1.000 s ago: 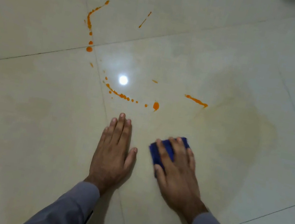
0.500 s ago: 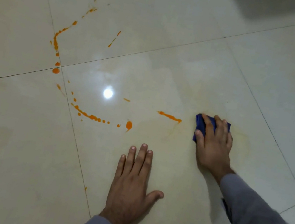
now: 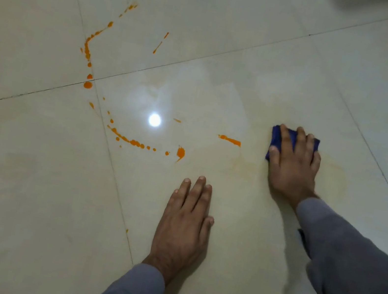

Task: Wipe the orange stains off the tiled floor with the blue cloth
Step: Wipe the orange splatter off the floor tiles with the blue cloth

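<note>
A: Where is your right hand sitting?

B: You are pressing it flat on the cloth, on the floor. Your fingers are lying nearly straight over the blue fabric, with the thumb along its left edge; the cloth is showing only at the fingertips and beside the thumb.

A: And the left hand?

B: You are resting it palm down on the bare tile, fingers straight and close together, holding nothing. It is lying nearer you than the right hand and well apart from it.

A: The stains?

B: They are lying to the left of the cloth. A short orange streak is sitting just left of your thumb, not touching the cloth. Farther left, a dotted arc is curving across the tile, and another line of drops is running up past the grout joint. A pale yellowish smear is showing around and right of your right hand.

A: Anything else?

B: A light glare is shining on the tile. Grey sleeves are covering both your arms.
</note>
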